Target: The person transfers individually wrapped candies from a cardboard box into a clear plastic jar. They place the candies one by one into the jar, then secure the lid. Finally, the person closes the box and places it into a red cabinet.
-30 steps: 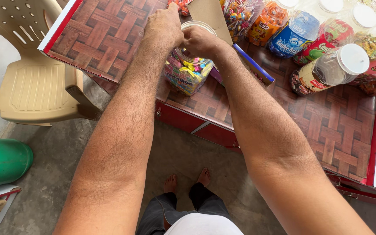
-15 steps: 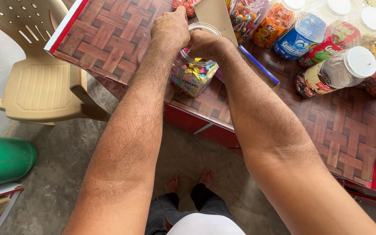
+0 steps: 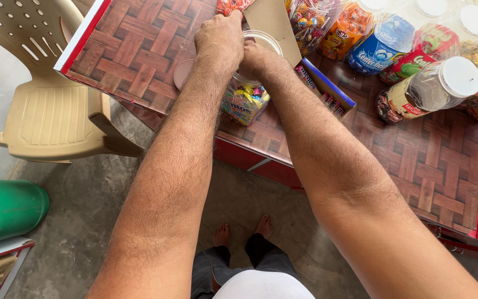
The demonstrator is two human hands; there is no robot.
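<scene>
Both hands sit at the mouth of a clear candy jar (image 3: 245, 99) near the table's (image 3: 134, 50) front edge: the left hand (image 3: 221, 37) is over the rim, the right hand (image 3: 254, 56) closed on its side. A pinkish round lid (image 3: 182, 73) lies just left of it, a flat blue-edged box (image 3: 324, 87) to its right, and white-capped jars (image 3: 432, 88) with red, blue and orange labels line the back edge. Can't tell whether the left hand actually grips anything.

both hands (image 3: 233, 47) hide the jar's mouth (image 3: 264, 40).
</scene>
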